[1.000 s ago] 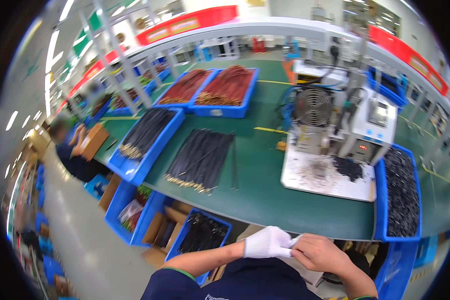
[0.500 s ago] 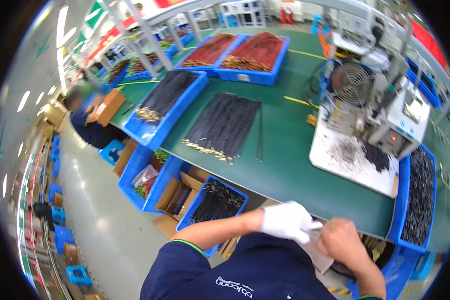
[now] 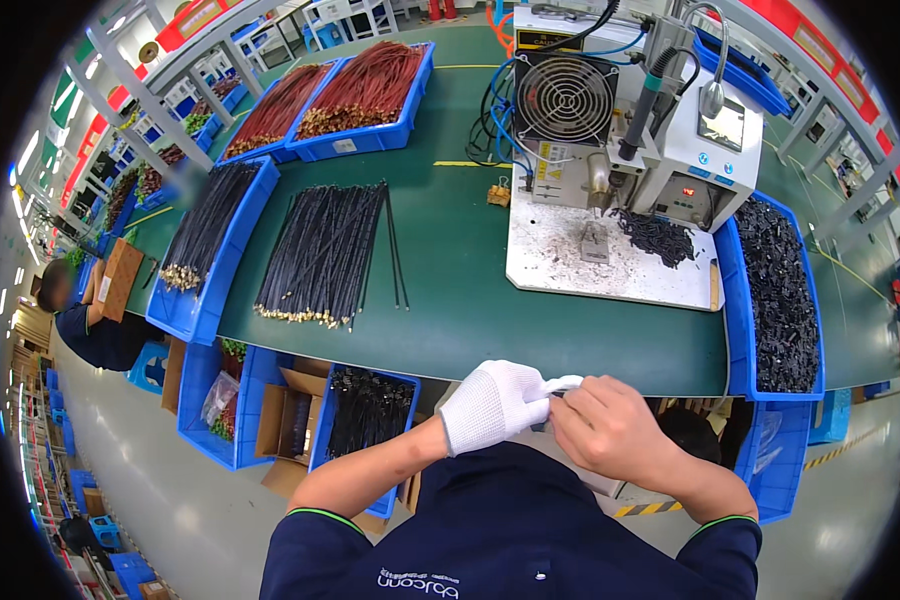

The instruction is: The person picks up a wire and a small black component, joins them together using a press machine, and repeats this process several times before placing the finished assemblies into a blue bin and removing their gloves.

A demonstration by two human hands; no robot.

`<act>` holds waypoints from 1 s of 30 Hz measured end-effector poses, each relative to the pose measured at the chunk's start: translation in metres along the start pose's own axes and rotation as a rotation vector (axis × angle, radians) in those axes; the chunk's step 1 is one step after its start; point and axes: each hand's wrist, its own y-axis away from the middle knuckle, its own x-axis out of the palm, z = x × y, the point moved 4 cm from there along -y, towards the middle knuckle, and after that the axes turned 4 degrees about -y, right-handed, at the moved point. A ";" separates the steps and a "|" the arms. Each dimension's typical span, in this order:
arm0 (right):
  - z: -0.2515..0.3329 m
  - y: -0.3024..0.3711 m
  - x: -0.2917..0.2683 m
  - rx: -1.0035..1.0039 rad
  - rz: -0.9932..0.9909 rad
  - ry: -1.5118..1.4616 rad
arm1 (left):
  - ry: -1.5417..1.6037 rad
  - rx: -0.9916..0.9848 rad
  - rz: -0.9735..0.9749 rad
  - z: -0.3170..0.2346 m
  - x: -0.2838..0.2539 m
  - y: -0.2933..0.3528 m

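Observation:
My left hand [image 3: 492, 408] wears a white knit glove. Its fingers are bent and drawn together near the table's front edge; whether anything lies between them is hidden. Bare and closed, my right hand [image 3: 610, 425] meets it and pinches a white fingertip of the glove [image 3: 564, 383]. Beyond my hands, a bundle of black cables [image 3: 320, 250] with brass-coloured ends lies on the green table [image 3: 450, 330]. A few cables lie apart at its right side.
A benchtop machine with a fan [image 3: 567, 97] stands on a white board [image 3: 550, 270] scattered with black scraps. To its right is a blue bin of black pieces [image 3: 778, 290]. Blue trays hold red cables [image 3: 365, 90] and black cables [image 3: 210, 215]. Another person [image 3: 95, 320] holds a cardboard box [image 3: 120, 278].
My view has swung right, so the machine appears nearer the middle. Both hands stay together, now higher in the picture, with the right fingers still at the glove.

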 end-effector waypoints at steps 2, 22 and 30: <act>-0.001 0.005 0.007 -0.033 0.037 0.032 | 0.021 -0.078 0.014 0.004 0.007 -0.002; -0.069 0.025 -0.013 0.728 -0.276 -0.987 | 1.424 -0.573 0.155 -0.010 0.003 -0.011; -0.049 0.008 0.027 0.668 -0.486 -0.439 | 1.634 -0.523 -0.070 -0.021 0.030 -0.004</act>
